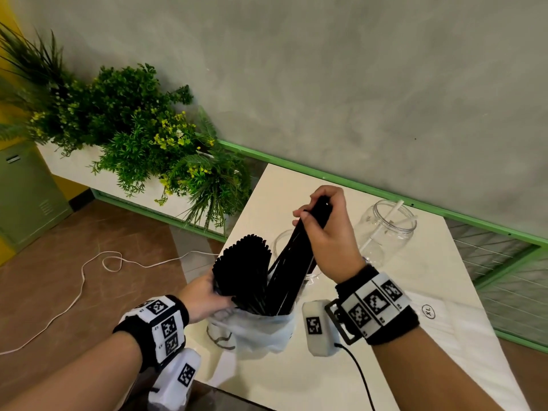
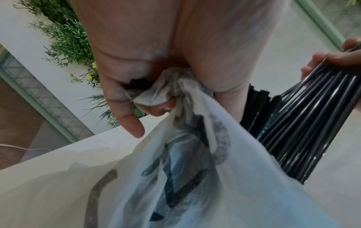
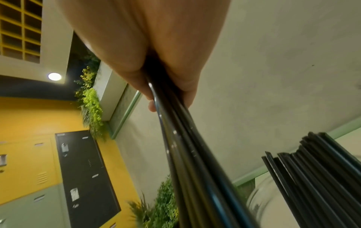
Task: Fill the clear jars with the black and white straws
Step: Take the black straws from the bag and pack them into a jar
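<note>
A white plastic bag [image 1: 258, 330] full of black straws [image 1: 240, 271] stands at the table's near left. My left hand [image 1: 204, 295] grips the bag's bunched rim [image 2: 156, 94] beside the fanned bundle. My right hand [image 1: 323, 229] grips the tops of a separate bunch of black straws [image 1: 293, 262], raised and slanting, with their lower ends still in the bag. The same bunch [image 3: 195, 154] runs out of my right fist in the wrist view. A clear jar [image 1: 283, 241] stands behind the bag, mostly hidden. A second clear jar [image 1: 385, 229] at the back right holds a few white straws [image 1: 394, 213].
The white table [image 1: 341, 375] ends close to the bag on the left, with brown floor and a white cable [image 1: 89, 277] beyond. Green plants [image 1: 142, 134] fill a planter at the back left. A green-framed wire panel [image 1: 504, 262] borders the right. A flat white bag marked XL [image 1: 428, 311] lies near my right wrist.
</note>
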